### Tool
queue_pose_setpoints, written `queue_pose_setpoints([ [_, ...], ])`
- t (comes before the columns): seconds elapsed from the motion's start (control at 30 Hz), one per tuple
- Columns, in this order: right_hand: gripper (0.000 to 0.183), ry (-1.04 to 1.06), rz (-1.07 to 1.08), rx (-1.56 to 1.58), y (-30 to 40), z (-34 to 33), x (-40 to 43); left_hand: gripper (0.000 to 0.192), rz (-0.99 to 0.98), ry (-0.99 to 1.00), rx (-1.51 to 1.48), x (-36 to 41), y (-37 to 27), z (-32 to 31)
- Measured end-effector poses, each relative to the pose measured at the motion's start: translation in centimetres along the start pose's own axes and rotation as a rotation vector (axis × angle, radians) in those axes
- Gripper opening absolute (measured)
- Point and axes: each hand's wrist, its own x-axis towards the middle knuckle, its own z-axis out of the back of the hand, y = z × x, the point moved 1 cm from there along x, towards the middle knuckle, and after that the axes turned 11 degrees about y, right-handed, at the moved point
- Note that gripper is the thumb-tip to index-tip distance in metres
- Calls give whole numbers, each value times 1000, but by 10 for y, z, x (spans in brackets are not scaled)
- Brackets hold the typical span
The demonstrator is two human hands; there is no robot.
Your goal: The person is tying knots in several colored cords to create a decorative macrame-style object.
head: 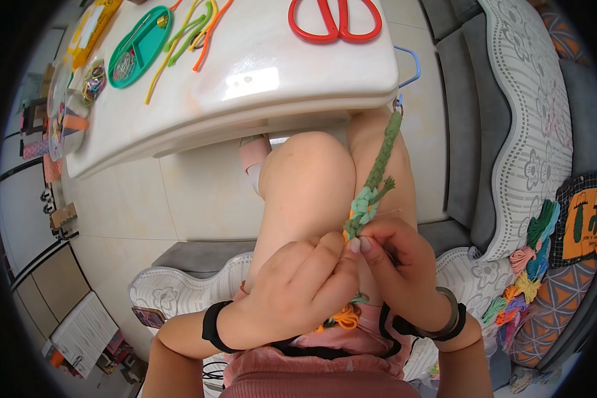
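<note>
A knotted cord strap (382, 154) runs from a metal ring (397, 105) at the table's corner down to my hands. Its upper length is dark green; lower down comes a mint-green knotted section (364, 201) with a dark green cord tail sticking out. My left hand (311, 278) and my right hand (400, 261) meet at the strap's lower end, thumbs and fingertips pinching the cords there. The exact loop between the fingertips is hidden. Below my left hand, a bundle of orange cord (347, 317) lies in my lap, with a bit of mint cord beside it.
A blue hook (412, 67) at the white table (219, 84) holds the ring. On the tabletop lie red-handled scissors (334, 22), loose cords (199, 37) and a green divided tray (142, 47). Colored cord bundles (520, 278) rest on the sofa at right.
</note>
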Motion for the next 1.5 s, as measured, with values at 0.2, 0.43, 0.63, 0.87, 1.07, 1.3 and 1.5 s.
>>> queue_pose_setpoints([
  [0.2, 10, 32, -33, 126, 2, 0, -3, 30, 14, -32, -46, -3, 4, 0],
  [0.43, 11, 16, 11, 26, 3, 0, -4, 30, -5, -85, -64, 0, 1, -2],
  [0.63, 10, -8, -9, 119, 2, -2, -5, 28, 0, -97, -81, 1, -1, -5],
  [0.87, 10, 23, -28, 37, 2, 0, -5, 28, -12, -100, -95, 0, 3, -4],
  [1.07, 10, 25, -3, -10, -6, 2, -7, 29, 19, -86, -152, 2, 2, -1],
  [1.3, 13, -28, 235, -233, -2, 3, 0, 40, 88, -134, -247, -4, 6, -7],
  [1.5, 14, -20, 191, -224, 2, 0, 3, 33, -7, -113, -259, -7, 10, -9],
])
